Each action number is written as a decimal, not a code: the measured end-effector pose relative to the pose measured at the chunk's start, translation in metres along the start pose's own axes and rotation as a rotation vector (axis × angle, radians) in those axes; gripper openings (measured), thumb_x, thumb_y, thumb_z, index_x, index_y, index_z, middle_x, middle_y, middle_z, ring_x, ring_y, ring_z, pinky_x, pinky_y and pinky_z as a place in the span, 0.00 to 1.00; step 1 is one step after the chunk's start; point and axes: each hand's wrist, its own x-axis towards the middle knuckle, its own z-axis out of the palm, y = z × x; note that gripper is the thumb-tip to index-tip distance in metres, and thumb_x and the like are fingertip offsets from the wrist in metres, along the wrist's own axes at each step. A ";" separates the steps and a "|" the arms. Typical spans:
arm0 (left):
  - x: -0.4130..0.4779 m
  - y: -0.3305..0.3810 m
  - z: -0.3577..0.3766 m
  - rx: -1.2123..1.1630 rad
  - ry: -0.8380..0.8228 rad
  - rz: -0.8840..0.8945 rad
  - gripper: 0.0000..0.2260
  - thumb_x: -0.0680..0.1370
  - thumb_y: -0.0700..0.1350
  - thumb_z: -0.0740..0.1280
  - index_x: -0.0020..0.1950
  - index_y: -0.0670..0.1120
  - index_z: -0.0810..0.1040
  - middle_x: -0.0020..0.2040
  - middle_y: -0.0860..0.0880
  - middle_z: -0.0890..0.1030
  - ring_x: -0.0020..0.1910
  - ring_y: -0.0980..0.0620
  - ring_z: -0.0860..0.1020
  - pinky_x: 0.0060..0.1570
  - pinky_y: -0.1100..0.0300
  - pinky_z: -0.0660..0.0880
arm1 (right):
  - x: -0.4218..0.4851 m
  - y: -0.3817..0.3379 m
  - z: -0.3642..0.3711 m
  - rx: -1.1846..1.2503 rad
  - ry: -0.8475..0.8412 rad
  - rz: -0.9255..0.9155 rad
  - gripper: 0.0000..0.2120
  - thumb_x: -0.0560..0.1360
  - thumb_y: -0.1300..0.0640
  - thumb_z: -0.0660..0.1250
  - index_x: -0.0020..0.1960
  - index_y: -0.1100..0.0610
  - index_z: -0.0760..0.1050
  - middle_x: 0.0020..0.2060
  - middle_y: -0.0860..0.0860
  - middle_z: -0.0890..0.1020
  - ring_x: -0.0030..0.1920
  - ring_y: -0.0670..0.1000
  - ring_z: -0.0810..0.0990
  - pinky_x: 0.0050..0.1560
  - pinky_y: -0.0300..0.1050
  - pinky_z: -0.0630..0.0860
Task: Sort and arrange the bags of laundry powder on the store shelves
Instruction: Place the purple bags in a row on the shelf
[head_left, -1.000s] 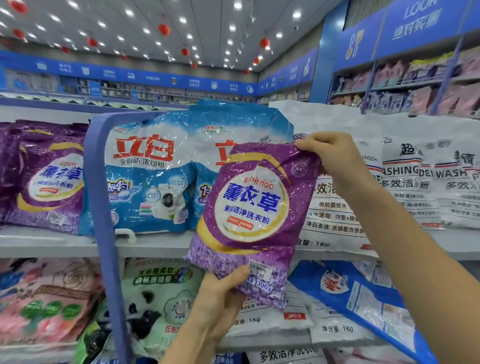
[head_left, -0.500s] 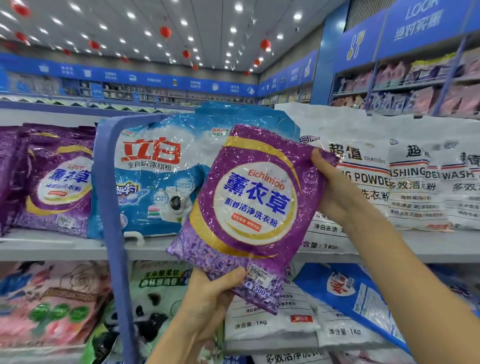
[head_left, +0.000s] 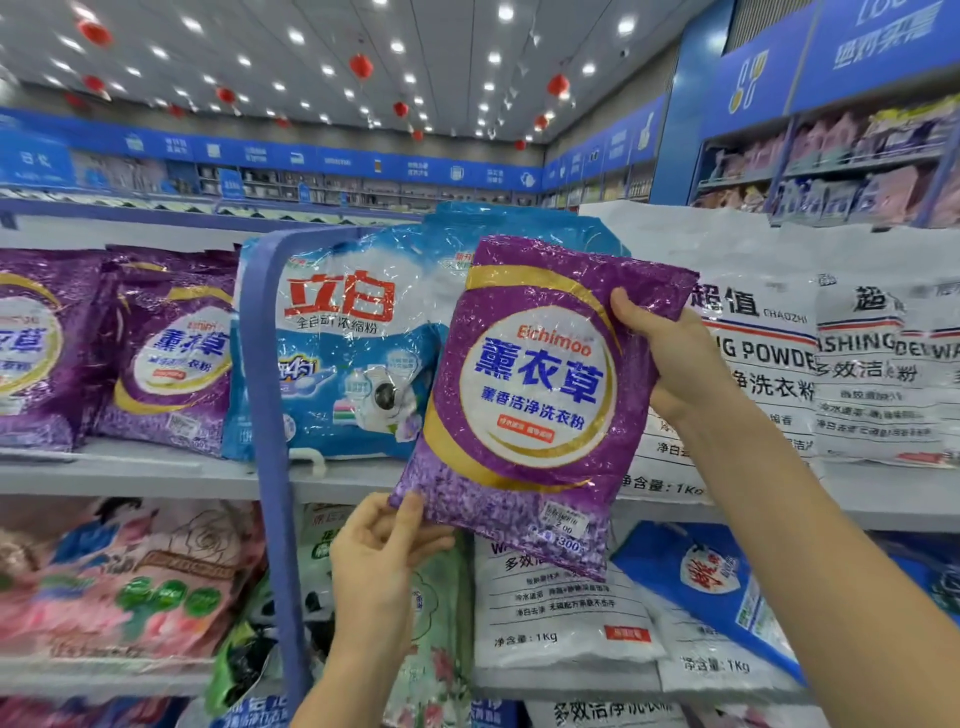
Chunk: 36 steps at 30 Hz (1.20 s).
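Nearest the camera, low in the centre of the frame, the left hand (head_left: 379, 556) pinches the lower left corner of a purple laundry powder bag (head_left: 535, 395), thumb on the front and the other fingers curled underneath. At centre right, the right hand (head_left: 675, 364) grips the bag's upper right edge, thumb pressed on the front and the fingers hidden behind. The bag is held upright in the air, tilted slightly clockwise, label facing the camera, in front of the shelves. Behind it, a blue upright post (head_left: 270, 467) runs down the left centre. On the upper shelf (head_left: 156, 475) stand matching purple bags (head_left: 171, 353) at far left, a blue bag (head_left: 343, 353) behind the post, and white bags (head_left: 769, 364) to the right. The shelf below carries pink bags (head_left: 130, 577) at lower left, a white 1 kg bag (head_left: 561, 613) under the held one, and a slanting blue bag (head_left: 711, 587) at lower right. Far off, red lanterns (head_left: 361, 65) hang from the lit ceiling along the top.
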 end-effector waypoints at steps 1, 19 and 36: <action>0.000 -0.001 -0.002 0.036 -0.008 0.020 0.09 0.70 0.46 0.68 0.41 0.40 0.74 0.32 0.43 0.83 0.30 0.48 0.82 0.32 0.61 0.79 | 0.000 -0.001 0.000 -0.012 -0.017 0.001 0.02 0.74 0.60 0.68 0.47 0.57 0.79 0.36 0.49 0.86 0.37 0.49 0.85 0.33 0.42 0.80; -0.016 0.052 -0.070 0.428 -0.075 0.009 0.22 0.65 0.58 0.69 0.56 0.52 0.77 0.50 0.58 0.84 0.47 0.58 0.82 0.42 0.66 0.79 | -0.029 0.027 0.096 -0.025 -0.525 0.060 0.07 0.72 0.56 0.70 0.36 0.50 0.84 0.37 0.50 0.86 0.38 0.50 0.85 0.37 0.43 0.81; 0.162 0.170 -0.245 0.546 -0.122 0.157 0.26 0.68 0.58 0.70 0.65 0.61 0.69 0.62 0.60 0.77 0.61 0.60 0.75 0.59 0.64 0.72 | -0.069 0.188 0.283 -0.510 -0.448 -0.117 0.33 0.77 0.59 0.66 0.69 0.41 0.47 0.59 0.37 0.69 0.56 0.34 0.67 0.44 0.14 0.61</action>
